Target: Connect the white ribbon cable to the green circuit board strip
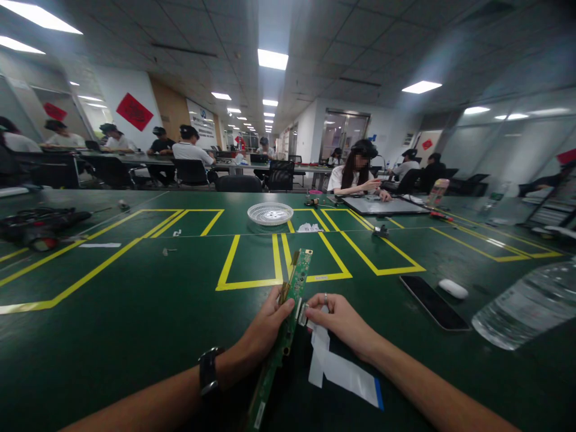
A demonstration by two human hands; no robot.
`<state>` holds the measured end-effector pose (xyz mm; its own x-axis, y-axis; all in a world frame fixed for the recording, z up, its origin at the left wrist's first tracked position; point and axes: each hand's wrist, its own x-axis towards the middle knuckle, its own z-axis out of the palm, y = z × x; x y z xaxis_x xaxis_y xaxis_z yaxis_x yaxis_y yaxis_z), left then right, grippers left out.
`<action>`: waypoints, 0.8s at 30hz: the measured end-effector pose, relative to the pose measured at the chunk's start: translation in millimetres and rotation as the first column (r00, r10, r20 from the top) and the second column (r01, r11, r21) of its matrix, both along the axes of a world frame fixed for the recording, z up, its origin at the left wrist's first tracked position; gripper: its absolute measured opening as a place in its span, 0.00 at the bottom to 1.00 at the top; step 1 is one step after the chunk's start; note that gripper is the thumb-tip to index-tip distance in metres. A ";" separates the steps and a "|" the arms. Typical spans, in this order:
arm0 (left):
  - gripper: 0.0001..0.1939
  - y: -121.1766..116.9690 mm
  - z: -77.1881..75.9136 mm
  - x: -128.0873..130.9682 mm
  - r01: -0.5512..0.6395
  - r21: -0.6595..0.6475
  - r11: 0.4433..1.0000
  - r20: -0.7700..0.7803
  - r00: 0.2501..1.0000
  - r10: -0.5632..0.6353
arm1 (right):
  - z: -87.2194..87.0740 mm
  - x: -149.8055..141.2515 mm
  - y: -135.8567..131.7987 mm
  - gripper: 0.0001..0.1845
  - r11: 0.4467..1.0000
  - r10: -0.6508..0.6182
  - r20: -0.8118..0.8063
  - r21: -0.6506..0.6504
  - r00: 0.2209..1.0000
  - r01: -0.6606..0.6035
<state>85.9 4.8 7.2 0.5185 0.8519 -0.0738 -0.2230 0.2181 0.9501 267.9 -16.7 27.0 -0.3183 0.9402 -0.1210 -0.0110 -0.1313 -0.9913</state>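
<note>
Head view: left hand [274, 313] pinches long green circuit board [287, 337], likely stiff, best edge-held; right hand [339, 315] pinches white ribbon cable [351, 375] alongside.

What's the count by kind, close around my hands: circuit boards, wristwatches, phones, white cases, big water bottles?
Circuit board, in the left hand: 1
Wristwatch: 1
Phone: 1
White case: 1
Big water bottle: 1
Total: 5
</note>
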 end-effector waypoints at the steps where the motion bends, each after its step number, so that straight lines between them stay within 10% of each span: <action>1: 0.23 -0.7 0.6 -0.1 -0.001 0.002 1.000 0.005 1.000 0.001 | -0.1 -0.3 -0.9 0.21 1.000 -0.002 -0.001 0.002 1.000 0.002; 24: 0.21 -1.7 3.6 1.7 0.017 0.039 0.999 0.019 1.000 -0.017 | -6.4 3.5 0.4 0.20 0.995 -0.052 0.154 0.094 0.987 0.038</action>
<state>87.6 3.1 10.7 0.5339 0.8450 -0.0308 -0.2381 0.1853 0.9534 271.4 -16.3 20.6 -0.2596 0.9624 -0.0799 0.1412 -0.0440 -0.9890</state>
